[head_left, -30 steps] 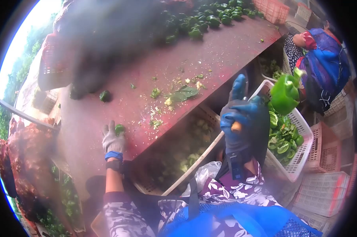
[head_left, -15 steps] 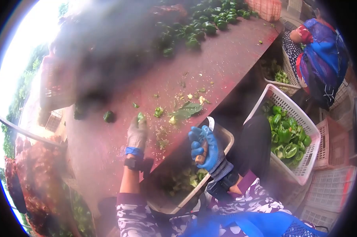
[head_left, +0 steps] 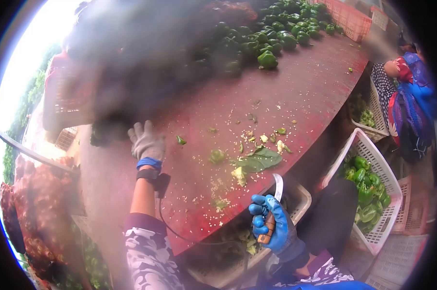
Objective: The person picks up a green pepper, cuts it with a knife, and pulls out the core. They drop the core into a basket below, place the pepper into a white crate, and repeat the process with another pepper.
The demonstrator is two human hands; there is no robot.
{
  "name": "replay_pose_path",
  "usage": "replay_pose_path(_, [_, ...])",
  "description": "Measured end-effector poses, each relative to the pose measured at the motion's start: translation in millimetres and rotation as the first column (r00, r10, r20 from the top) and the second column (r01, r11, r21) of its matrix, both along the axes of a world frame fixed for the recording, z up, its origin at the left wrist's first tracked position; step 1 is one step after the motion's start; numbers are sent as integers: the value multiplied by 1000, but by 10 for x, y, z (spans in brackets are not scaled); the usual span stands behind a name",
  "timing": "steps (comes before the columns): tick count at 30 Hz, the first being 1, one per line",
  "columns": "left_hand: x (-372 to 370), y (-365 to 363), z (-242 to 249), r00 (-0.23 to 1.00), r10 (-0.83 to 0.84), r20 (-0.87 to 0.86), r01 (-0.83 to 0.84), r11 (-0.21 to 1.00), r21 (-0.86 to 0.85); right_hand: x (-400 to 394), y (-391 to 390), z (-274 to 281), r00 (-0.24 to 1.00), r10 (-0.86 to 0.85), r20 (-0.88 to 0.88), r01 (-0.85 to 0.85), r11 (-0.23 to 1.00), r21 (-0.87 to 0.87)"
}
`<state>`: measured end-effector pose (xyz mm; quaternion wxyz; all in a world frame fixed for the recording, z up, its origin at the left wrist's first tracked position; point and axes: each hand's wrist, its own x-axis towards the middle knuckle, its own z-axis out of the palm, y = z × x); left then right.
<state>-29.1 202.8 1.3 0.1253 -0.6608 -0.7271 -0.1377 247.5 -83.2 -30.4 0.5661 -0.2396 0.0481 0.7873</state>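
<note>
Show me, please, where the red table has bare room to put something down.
The widest mostly bare patch of the table lies between the pepper heap and the large leaf. Another, hazy, lies below and left of the left hand. It is crowded at the heap and, with scraps, around the leaf.

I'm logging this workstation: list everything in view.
table: one, red, centre
whole peppers: many, green, far side
scraps and seeds: many, green and pale, on table
leaf: one, green, on table
knife: one, brown-handled, in right grip
pepper crate: one, white, right
cut peppers: many, green, in pepper crate
scrap crate: one, beige, below table
other crates: several, pink and pale, edges
coworker: one, blue and red clothes, far right
heap: one, reddish, left
sleeves: two, purple and white, bottom
left grip: one, pale glove, table's left
right grip: one, blue glove, lower centre
</note>
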Motion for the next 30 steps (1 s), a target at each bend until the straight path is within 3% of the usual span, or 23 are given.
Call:
replay_pose_path(1, [-292,83,-161,995,101,-20,-101,994,-32,-5,11,34,997,-4,77,4,1000,2])
replay_pose_path(3, [-865,233,-567,993,104,54,-97,990,-105,-35,36,6,999,-4,53,2,999,33])
replay_pose_path(5, [-922,217,-679,989,118,91,-103,981,-162,-68,47,-4,997,10,70,-13,999,42])
replay_pose_path(10, [-757,29,-299,982,178,61,-162,964,-210,-197,63,70,988,96,123,-103,993,50])
replay_pose_path(13, [-834,-156,-367,983,152,103,-132,975,-180,-155,3,-12,992,90,93,-100,990,101])
replay_pose_path(16, [-832,-560,-381,933,86,348,-54,993,-103,-136,-17,29,992,80,102,-92,988,122])
replay_pose_path(19, [-993,-815,-711,877,-84,473,75,996,38,-124,-5,123,959,140,246,-163,984,75])
replay_pose_path(20, [-1129,-812,-918,822,-216,526,194,976,98,-129,-20,260,936,149,318,-174,983,52])
replay_pose_path(23, [-253,-1332,-93,890,-22,455,65,995,-80,-192,-52,139,940,155,302,-200,972,123])
replay_pose_path(27, [-182,-1011,-289,954,128,271,-98,988,-121,-239,-100,7,938,210,275,-256,956,145])
replay_pose_path(30, [-215,-840,-441,988,76,135,-68,996,-62,-173,-56,14,928,183,326,-236,963,131])
